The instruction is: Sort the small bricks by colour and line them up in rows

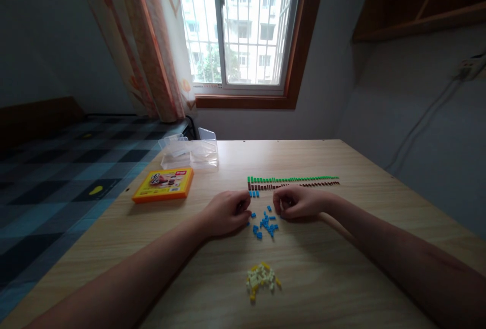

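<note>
Currently, both hands rest over the pale wooden table (243, 301), near the middle of the frame, with loose blue blocks (265, 222) scattered between them. The left hand (227, 212), left of centre, is curled, its thumb and fingers bent toward the blocks; whether anything sits inside its grip I cannot tell. The right hand (302, 202), right of centre, has thumb and index finger bent toward each other, and a speck of blue shows at the fingertips, though I cannot tell if it is pinched there or merely lies beneath.

Just beyond the left fingertips, a short row of blue blocks (254, 194) stands below the left end of a long brown row (268, 187), which the right hand partly covers. A green row (290, 180) runs just above the brown one, both stretching toward the right of the frame. At bottom centre lies a heap of cream and yellow pieces (261, 278), apart from both hands. A yellow-orange box (164, 185) lies left of centre, with clear plastic containers (192, 154) just behind it. At the top, a window (250, 25) lets in daylight beside a patterned curtain (146, 40).
</note>
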The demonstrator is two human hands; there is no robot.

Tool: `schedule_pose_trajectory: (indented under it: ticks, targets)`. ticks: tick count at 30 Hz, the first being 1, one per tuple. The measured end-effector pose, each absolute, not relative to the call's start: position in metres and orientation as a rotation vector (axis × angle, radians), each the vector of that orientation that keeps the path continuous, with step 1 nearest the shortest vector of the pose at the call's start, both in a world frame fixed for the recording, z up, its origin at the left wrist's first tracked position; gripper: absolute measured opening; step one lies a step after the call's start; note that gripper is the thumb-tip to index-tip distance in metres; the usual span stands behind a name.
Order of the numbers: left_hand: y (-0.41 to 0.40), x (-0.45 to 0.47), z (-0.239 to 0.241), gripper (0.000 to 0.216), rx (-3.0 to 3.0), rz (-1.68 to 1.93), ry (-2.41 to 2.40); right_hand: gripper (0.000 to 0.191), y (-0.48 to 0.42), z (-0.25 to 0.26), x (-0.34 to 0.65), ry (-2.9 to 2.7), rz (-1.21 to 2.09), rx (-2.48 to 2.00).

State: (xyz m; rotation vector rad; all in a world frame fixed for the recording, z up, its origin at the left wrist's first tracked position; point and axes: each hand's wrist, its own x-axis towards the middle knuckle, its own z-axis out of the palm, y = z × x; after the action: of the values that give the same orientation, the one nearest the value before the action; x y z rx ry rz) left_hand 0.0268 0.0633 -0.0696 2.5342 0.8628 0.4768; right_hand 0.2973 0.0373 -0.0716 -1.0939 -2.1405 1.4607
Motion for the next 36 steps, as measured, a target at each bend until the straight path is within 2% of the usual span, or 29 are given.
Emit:
schedule_pose_trajectory:
  ticks: [8,17,24,36]
  targets:
    - [0.063,0.027,-0.071,0.015,2.529,0.487,0.853,0.013,0.038,-0.076,0.298,-2.214,1.335,-1.165]
    - [0.063,0.027,-0.070,0.015,2.535,0.481,0.861,0.010,0.037,-0.089,0.285,-1.953,1.233,-1.259]
    - [0.061,0.027,-0.070,0.024,2.564,0.418,0.854,0.020,0.034,-0.083,0.284,-1.869,1.391,-1.241]
    - [0.055,0.029,-0.062,0.023,2.594,0.277,0.910,0.035,0.036,-0.075,0.292,-2.182,1.298,-0.991]
